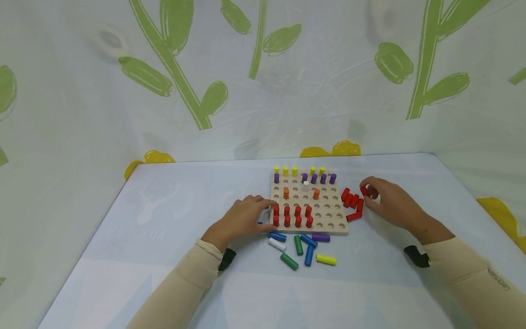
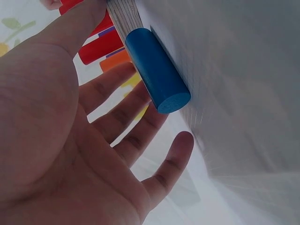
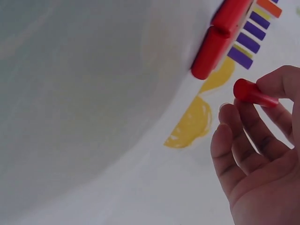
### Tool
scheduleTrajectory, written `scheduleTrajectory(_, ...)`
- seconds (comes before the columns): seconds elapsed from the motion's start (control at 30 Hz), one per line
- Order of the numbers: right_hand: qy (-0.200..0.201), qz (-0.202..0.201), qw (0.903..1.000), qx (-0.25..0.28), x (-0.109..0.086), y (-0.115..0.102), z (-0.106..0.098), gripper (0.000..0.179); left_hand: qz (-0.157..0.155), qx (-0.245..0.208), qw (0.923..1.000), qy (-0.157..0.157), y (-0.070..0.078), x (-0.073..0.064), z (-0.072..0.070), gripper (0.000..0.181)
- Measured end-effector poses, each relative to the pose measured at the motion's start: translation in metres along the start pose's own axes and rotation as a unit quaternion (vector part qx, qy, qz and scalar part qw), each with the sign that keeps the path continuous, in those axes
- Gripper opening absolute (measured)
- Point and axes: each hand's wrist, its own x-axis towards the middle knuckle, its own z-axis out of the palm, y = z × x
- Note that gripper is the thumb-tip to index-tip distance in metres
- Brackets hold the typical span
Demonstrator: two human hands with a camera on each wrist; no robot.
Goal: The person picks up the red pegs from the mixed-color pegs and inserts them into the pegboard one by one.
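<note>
A wooden pegboard lies on the table, with two rows of red pegs standing at its front left. My left hand is at the board's left edge, thumb and index finger spread along it. In the left wrist view its other fingers extend loosely near a lying blue peg. To the right of the board, my right hand pinches a red peg between thumb and fingers, above the table. Several loose red pegs lie between that hand and the board.
Yellow pegs and purple pegs stand in the board's far rows. Two orange pegs and a white peg stand mid-board. In front lie loose blue, green, white, purple and yellow pegs. A patterned cloth hangs behind.
</note>
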Motion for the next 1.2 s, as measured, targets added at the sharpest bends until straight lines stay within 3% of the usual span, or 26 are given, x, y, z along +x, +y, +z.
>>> scheduleTrajectory(0.17, 0.007, -0.004, 0.9996, 0.026, -0.006, -0.009, -0.002, 0.040, 0.000, -0.001, 1.0000, -0.002, 0.000, -0.001, -0.001, 0.071)
scheduleTrajectory(0.8, 0.107, -0.113, 0.9827, 0.101, -0.022, -0.039, 0.009, 0.035, 0.008, 0.003, 1.0000, -0.001, 0.000, 0.002, 0.002, 0.071)
scheduleTrajectory(1.03, 0.096, -0.106, 0.9816, 0.126, -0.019, -0.048, 0.011, 0.034, 0.004, 0.000, 1.0000, -0.002, 0.000, 0.001, 0.001, 0.070)
scheduleTrajectory(1.2, 0.100, -0.123, 0.9782, 0.134, -0.018, -0.054, 0.013, 0.034, 0.005, -0.007, 1.0000, -0.001, 0.000, 0.000, 0.000, 0.068)
